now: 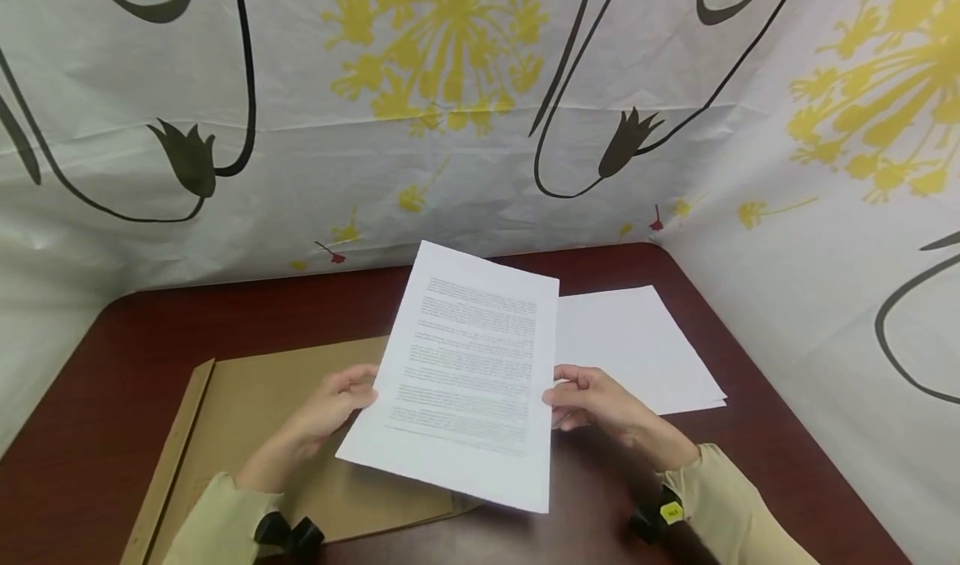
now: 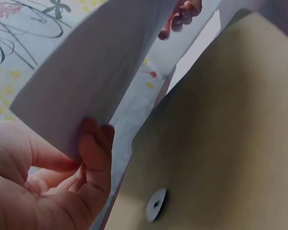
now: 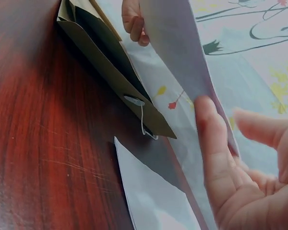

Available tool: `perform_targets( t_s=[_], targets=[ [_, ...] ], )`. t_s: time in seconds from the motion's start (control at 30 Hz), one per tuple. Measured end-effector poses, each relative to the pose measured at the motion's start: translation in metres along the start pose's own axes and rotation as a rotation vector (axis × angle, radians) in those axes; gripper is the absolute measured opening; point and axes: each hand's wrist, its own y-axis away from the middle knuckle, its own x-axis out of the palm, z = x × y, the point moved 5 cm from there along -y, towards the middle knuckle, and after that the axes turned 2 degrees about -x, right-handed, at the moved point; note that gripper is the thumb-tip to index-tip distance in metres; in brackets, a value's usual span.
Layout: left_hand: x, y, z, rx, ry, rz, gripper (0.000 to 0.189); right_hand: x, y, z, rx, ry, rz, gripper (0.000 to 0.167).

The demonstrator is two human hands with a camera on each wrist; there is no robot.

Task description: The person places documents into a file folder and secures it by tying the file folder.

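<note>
Both hands hold a stack of printed paper (image 1: 468, 365) up at a tilt, its text side toward the head camera. My left hand (image 1: 322, 415) pinches the left edge between thumb and fingers. At the right edge, my right hand (image 1: 603, 402) has its fingers behind the paper and its thumb at the front. Beneath the paper and left hand lies a brown kraft document envelope (image 1: 255, 423), partly covered from above. In the right wrist view its mouth gapes, and a white string hangs from a round button (image 3: 134, 100). Another round button (image 2: 157, 204) shows in the left wrist view.
More white sheets (image 1: 637, 348) lie on the right of the dark red-brown table (image 1: 795, 457), partly behind the held paper. A white curtain (image 1: 300, 65) with yellow and dark flower prints stands along the back and sides.
</note>
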Motion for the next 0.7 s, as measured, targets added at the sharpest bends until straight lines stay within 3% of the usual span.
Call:
perform_targets(
  t_s=[0.17,0.27,0.43,0.57,0.7],
  targets=[
    [-0.009,-0.005,-0.001,0.012,-0.033,0.074,0.039,-0.016,-0.001,0.005,0.015,-0.026,-0.179,0.042],
    [-0.013,-0.007,-0.002,0.019,-0.002,0.149,0.039,-0.025,-0.001,0.008,0.016,-0.041,-0.255,0.038],
    [-0.017,-0.009,-0.003,-0.005,0.058,0.242,0.04,-0.03,-0.001,0.008,0.022,-0.077,-0.266,0.021],
    [-0.017,-0.011,-0.002,-0.021,0.052,0.245,0.04,-0.03,-0.001,0.005,0.017,-0.067,-0.263,0.018],
    [-0.016,-0.012,-0.002,-0.03,0.066,0.22,0.042,-0.032,0.001,0.002,0.011,-0.055,-0.311,0.024]
  ],
)
